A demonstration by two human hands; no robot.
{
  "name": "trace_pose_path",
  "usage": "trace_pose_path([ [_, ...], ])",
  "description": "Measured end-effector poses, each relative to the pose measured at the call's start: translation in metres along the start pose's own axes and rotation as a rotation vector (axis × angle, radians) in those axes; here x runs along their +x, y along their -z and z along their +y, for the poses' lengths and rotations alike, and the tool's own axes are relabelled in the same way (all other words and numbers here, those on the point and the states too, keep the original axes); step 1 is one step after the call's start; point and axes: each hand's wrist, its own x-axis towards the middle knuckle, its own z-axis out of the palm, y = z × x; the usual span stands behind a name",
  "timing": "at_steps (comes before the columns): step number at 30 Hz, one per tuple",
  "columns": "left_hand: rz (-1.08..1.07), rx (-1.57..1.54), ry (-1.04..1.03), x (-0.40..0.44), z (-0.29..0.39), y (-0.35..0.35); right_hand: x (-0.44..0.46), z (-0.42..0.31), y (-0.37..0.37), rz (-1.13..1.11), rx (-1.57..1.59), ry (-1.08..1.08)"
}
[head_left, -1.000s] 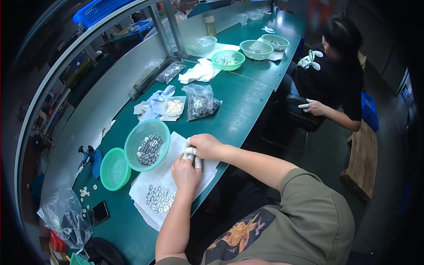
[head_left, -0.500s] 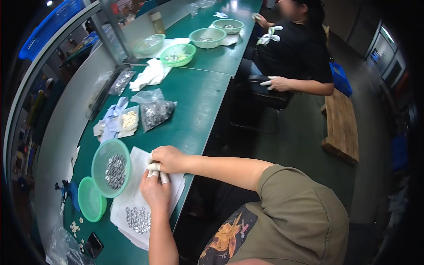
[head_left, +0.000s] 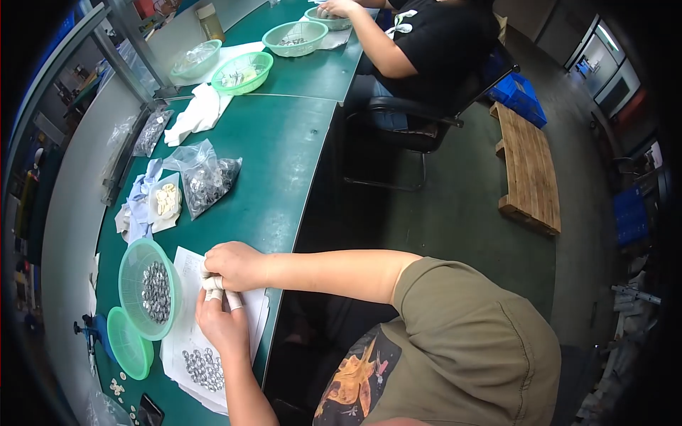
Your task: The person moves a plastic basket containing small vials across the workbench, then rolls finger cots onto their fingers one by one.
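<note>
My left hand (head_left: pixel 224 327) and my right hand (head_left: pixel 237 266) meet over white paper (head_left: pixel 183 267), with white covers on several fingertips. Their fingers are pinched together; whatever lies between them is too small or hidden to make out. Just below my left hand, a group of shiny round pieces (head_left: pixel 204 368) lies spread on the paper. Left of my hands, a green mesh basket (head_left: pixel 128 277) holds many similar round pieces (head_left: pixel 156 292), and an empty green basket (head_left: pixel 130 343) sits against its lower side.
Beyond are a clear bag of dark pieces (head_left: pixel 207 182), a small tray of cream pieces (head_left: pixel 167 200), a white cloth (head_left: pixel 196 115) and more green baskets (head_left: pixel 243 73). A phone (head_left: pixel 150 412) lies near. A co-worker (head_left: pixel 440 53) sits at the far right; a wooden pallet (head_left: pixel 527 170) is on the floor.
The view has swung right, so the table sits further left. My hands remain together over the paper. The co-worker's hand has moved from the chair area to a far basket.
</note>
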Motion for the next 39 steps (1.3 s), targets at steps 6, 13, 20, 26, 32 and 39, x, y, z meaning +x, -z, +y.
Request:
trace_pose_path([
  [6, 0.002, 0.020, -0.011, -0.0023, -0.0018, -0.0002, -0.0006, -0.0010, -0.0019, -0.001, -0.055, 0.008],
  [13, -0.056, 0.019, 0.024, -0.0008, 0.0010, 0.0030, 0.0000, 0.0005, -0.0024, 0.019, -0.058, 0.035],
  [20, -0.068, 0.015, 0.012, 0.0002, 0.0016, 0.0051, 0.0015, 0.0025, -0.0035, 0.027, -0.066, 0.041],
  [26, -0.034, -0.023, 0.012, -0.0004, 0.0006, 0.0021, 0.0008, 0.0030, -0.0042, 0.044, -0.067, 0.023],
  [32, -0.019, -0.003, -0.017, -0.0007, -0.0025, 0.0010, 0.0014, 0.0022, -0.0025, 0.018, -0.073, -0.008],
  [39, -0.013, -0.016, 0.007, -0.0006, -0.0045, -0.0005, 0.0021, 0.0017, -0.0034, 0.052, -0.064, 0.002],
])
